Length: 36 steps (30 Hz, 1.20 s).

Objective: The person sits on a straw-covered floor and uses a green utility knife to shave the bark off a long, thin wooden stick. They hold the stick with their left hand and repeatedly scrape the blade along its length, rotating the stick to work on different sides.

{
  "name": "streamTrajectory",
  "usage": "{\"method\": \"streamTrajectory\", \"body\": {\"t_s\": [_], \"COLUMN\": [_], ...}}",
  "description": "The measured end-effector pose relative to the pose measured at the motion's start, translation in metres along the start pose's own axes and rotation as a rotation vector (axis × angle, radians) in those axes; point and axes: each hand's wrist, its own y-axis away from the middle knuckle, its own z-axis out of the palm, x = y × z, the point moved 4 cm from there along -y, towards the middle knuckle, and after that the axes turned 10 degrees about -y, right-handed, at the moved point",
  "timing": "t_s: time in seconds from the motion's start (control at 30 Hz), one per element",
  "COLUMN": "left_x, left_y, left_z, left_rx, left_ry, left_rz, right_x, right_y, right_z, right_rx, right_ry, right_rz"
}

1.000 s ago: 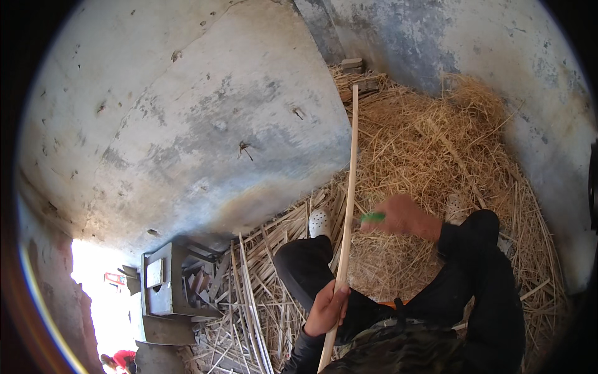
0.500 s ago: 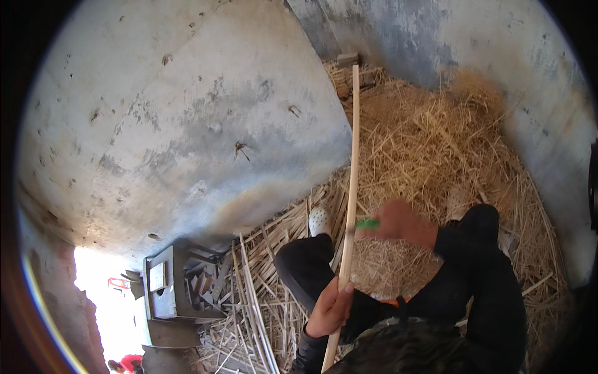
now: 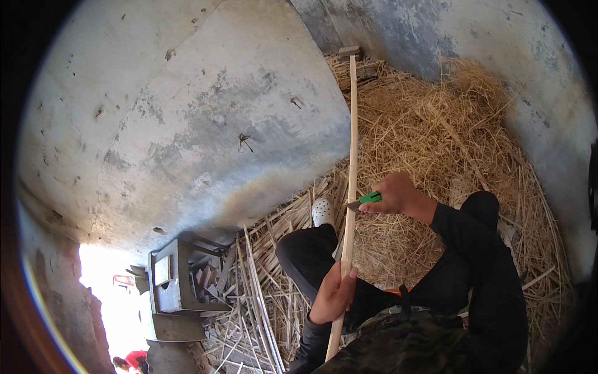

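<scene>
A long pale strip, bamboo or wood by its look (image 3: 352, 149), runs from my lap away toward the far wall. My left hand (image 3: 334, 293) is closed round its near part, thumb on top. My right hand (image 3: 396, 194) grips a knife with a green handle (image 3: 370, 197). The dark blade (image 3: 354, 205) lies across the strip at about its middle and touches it. My fingers hide most of the handle.
Straw and shavings (image 3: 430, 143) heap up ahead and to the right. Thin strips (image 3: 255, 299) lie on the left, beside a grey wooden cabinet (image 3: 171, 277). A stained wall (image 3: 187, 124) rises on the left. Someone in red (image 3: 134, 360) shows through the opening at lower left.
My right hand has moved away from me along the strip with the knife, and its blur is gone. My left hand keeps its hold on the strip, and the whole view has shifted slightly.
</scene>
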Motion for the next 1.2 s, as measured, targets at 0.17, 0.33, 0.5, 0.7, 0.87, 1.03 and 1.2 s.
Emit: {"method": "streamTrajectory", "body": {"t_s": [0.17,0.33,0.5,0.7,0.87,1.03,1.2], "left_x": [-0.010,-0.005,-0.003,-0.005,-0.019,-0.020,-0.035], "left_y": [0.010,0.013,0.016,0.023,0.044,0.066,0.062], "left_z": [0.018,0.008,0.008,0.018,0.023,0.024,0.034], "left_rx": [-0.114,-0.027,0.044,-0.035,-0.149,-0.301,-0.293], "left_ry": [0.058,0.020,-0.160,-0.246,-0.191,-0.068,-0.099], "left_rz": [-0.018,-0.061,0.008,0.121,0.022,-0.134,0.022], "right_x": [0.094,-0.001,0.040,0.107,0.141,0.184,0.259], "right_y": [-0.004,0.015,0.000,-0.011,-0.009,-0.009,0.021], "right_z": [-0.001,0.003,0.002,-0.015,-0.048,-0.078,-0.103], "right_rx": [-0.095,-0.211,-0.122,-0.023,-0.021,0.037,0.079], "right_ry": [-0.137,-0.132,-0.100,-0.131,0.186,0.179,0.610], "right_rz": [0.637,0.306,0.363,0.640,0.562,0.727,0.564]}}
